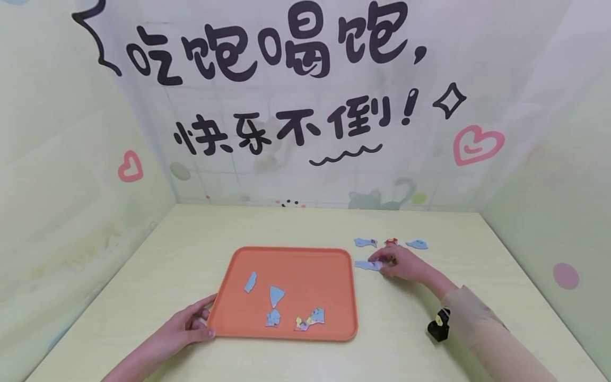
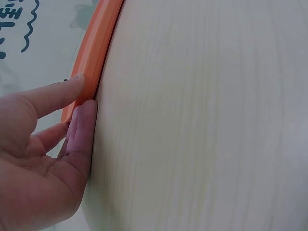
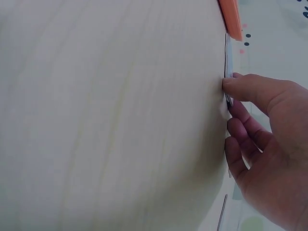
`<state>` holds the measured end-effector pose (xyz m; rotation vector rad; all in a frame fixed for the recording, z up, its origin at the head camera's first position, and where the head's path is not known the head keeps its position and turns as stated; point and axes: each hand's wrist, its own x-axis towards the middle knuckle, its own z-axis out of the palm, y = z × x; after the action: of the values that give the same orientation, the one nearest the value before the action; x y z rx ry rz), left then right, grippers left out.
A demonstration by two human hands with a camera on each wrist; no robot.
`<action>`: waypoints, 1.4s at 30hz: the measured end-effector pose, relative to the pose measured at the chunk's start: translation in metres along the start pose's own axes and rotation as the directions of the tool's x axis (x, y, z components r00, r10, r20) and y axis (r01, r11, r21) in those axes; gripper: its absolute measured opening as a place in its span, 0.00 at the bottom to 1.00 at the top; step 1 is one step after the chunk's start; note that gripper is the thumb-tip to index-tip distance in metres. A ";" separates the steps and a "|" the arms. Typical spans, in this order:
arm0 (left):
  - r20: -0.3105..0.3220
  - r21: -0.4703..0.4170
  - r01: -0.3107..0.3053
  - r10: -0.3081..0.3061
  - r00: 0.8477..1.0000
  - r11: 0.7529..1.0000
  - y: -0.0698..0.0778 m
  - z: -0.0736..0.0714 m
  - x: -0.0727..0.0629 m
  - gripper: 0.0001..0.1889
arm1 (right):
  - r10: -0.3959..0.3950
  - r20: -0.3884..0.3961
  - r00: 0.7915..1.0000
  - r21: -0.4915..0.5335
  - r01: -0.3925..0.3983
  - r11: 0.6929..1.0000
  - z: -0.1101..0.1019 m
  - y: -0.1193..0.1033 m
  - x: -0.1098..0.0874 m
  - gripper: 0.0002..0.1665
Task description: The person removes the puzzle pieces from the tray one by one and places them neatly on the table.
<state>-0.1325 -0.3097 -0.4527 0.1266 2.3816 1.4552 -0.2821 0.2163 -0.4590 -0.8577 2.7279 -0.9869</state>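
Observation:
At the near left corner of the orange tray [image 1: 329, 265], my left hand [image 1: 188, 323] grips the rim. In the left wrist view the thumb of my left hand [image 2: 43, 144] lies against the tray's side wall [image 2: 96, 53], the fingers curled at its edge. Just right of the tray, my right hand [image 1: 403, 263] pinches the right end of a flat light-blue puzzle piece [image 1: 365, 265] lying on the table. The right wrist view shows that piece [image 3: 229, 57] edge-on, between thumb and fingers of my right hand [image 3: 269, 130].
Inside the tray lie a narrow blue piece [image 1: 250, 282], a triangular one [image 1: 276, 296] and several patterned pieces [image 1: 317, 316]. Beyond my right hand are a blue piece [image 1: 365, 242], a red one [image 1: 391, 241] and another blue one [image 1: 417, 244]. Printed walls [image 1: 305, 185] enclose the table.

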 end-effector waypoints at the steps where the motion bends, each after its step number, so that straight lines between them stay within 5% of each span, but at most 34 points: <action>1: -0.001 0.000 0.002 -0.002 1.000 1.000 0.000 0.000 0.000 0.48 | 0.004 0.001 1.000 0.001 -0.004 1.000 0.000 0.000 0.000 0.17; 42: 0.000 -0.026 0.013 -0.013 1.000 1.000 0.000 0.001 -0.001 0.47 | 0.035 0.013 0.999 0.002 -0.035 0.999 -0.001 0.002 0.000 0.18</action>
<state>-0.1318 -0.3092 -0.4524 0.1049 2.3582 1.4802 -0.2832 0.2182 -0.4600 -0.8107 2.7209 -0.9737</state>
